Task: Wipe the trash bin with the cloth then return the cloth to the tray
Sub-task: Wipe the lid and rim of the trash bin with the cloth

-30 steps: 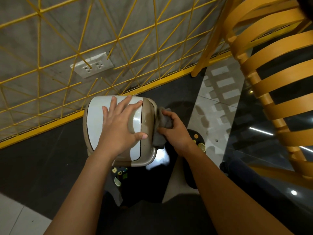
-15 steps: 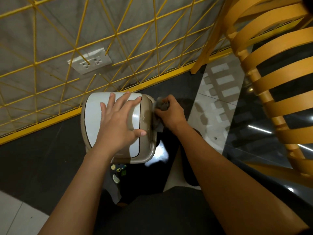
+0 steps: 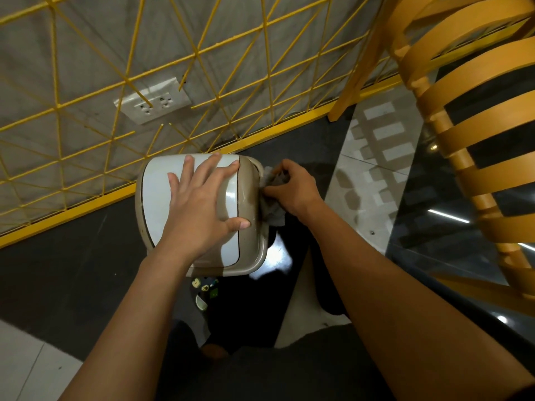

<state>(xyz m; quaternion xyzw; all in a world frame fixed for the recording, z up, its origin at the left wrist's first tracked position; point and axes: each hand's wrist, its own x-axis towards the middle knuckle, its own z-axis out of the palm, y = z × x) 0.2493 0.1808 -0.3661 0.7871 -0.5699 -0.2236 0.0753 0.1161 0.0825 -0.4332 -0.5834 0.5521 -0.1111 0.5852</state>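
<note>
A beige trash bin [image 3: 249, 204] with a white swing lid stands on the dark floor beside the yellow wire fence. My left hand [image 3: 199, 206] lies flat on the lid with fingers spread. My right hand [image 3: 292, 186] grips a grey cloth [image 3: 272, 212] and holds it against the bin's right side near the top far corner. Part of the cloth hangs below my fingers. No tray is in view.
A yellow wire fence [image 3: 202, 62] with a white wall socket [image 3: 153, 101] behind it runs along the far side. A yellow slatted chair [image 3: 469, 117] stands at the right over a glossy floor. My legs and a dark slipper [image 3: 205, 293] are below the bin.
My right hand has slid the cloth along the bin's right side, from near the front toward the far corner. My left hand has stayed flat on the lid.
</note>
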